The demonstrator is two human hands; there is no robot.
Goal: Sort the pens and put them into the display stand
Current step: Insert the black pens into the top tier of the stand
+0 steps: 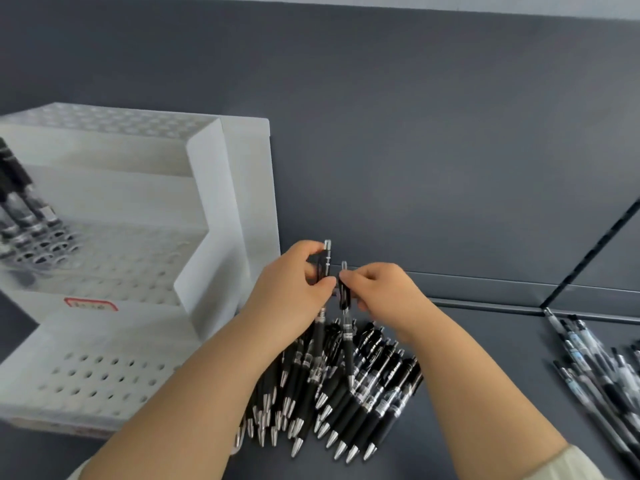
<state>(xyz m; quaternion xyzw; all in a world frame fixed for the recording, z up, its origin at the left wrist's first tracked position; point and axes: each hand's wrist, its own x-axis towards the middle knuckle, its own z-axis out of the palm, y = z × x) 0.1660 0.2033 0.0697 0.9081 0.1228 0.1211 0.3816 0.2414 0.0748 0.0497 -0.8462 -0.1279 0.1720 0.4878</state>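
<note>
On the dark grey surface, above the pile of black pens beside the white display stand, the left hand fingers and the right hand fingers each pinch one upright pen.

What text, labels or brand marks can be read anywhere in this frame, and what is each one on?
None can be read.
Red-bordered label on the display stand: characters inside, too blurred to read.
White print on the barrels of the black pens in the pile: lettering present, too small and blurred to read.
Pens at the right edge: light patches, no legible text.
Pens in the left hand and right hand: no legible marking.
</note>
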